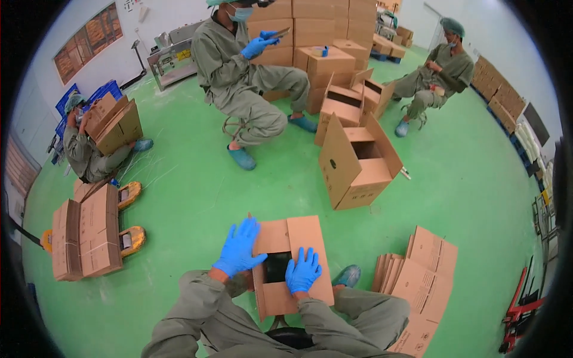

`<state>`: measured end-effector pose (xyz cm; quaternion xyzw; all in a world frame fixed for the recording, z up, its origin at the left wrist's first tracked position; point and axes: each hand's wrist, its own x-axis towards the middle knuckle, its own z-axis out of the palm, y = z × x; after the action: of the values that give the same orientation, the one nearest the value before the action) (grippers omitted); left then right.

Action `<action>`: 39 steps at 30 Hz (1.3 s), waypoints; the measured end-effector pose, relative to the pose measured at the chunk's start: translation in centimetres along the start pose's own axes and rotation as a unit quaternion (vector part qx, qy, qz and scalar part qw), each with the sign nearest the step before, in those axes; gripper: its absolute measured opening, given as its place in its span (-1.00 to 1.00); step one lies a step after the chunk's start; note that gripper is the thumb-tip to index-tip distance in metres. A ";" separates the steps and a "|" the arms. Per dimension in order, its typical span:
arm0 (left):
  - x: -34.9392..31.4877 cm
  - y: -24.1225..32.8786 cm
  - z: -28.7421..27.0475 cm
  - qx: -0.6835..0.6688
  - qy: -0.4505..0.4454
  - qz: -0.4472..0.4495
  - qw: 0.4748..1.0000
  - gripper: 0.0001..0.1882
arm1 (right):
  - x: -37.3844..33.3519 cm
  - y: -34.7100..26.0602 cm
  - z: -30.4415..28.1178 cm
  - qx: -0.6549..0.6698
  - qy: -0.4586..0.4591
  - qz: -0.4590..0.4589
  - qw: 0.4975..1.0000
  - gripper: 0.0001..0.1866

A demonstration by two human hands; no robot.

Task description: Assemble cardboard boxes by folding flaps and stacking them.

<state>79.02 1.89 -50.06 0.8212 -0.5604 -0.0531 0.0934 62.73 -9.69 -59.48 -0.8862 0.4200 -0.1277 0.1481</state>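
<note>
At lower centre, a matt cardboard box (305, 231) under smooth, rubbery blue gloves (304, 272); sleeves (194, 301) are dull, creased cloth. The green floor (191, 232) is smooth with a faint sheen. Upper left, a silvery metal machine (186, 68); lower right, matt cardboard sheets (424, 280).

- A brown cardboard box (308, 231) is touched by the blue-gloved left hand (239, 249) and blue-gloved right hand (303, 272).
- Flattened brown cardboard cartons (422, 283) are stacked to the right.

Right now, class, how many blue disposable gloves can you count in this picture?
4: one on the wearer's left hand, one on the right hand, both at the nearest carton, and two on the co-worker seated upper centre. More could be hidden behind the far-left carton.
</note>
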 end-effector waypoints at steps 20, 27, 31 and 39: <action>11.4 7.0 9.6 -0.025 0.017 -0.070 0.997 -0.26 | -1.6 7.0 -1.1 0.074 -0.503 -0.292 0.810 -0.53; 8.7 16.4 -2.3 -0.218 0.151 0.125 0.956 -0.29 | 14.3 13.6 -0.5 0.072 -0.138 -0.254 0.955 -0.37; 4.9 12.6 1.0 -0.246 0.149 0.073 0.955 -0.34 | 14.2 13.0 -10.4 0.096 -0.284 -0.093 0.949 -0.41; -1.3 8.1 8.7 -0.342 -0.056 -0.025 0.938 -0.39 | 1.4 39.6 -16.8 0.011 -0.173 0.285 0.943 -0.13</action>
<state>69.53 -0.59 -56.86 0.7492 -0.4922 -0.2896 0.3356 29.68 -37.32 -58.46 -0.7362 0.6215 0.0707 0.2585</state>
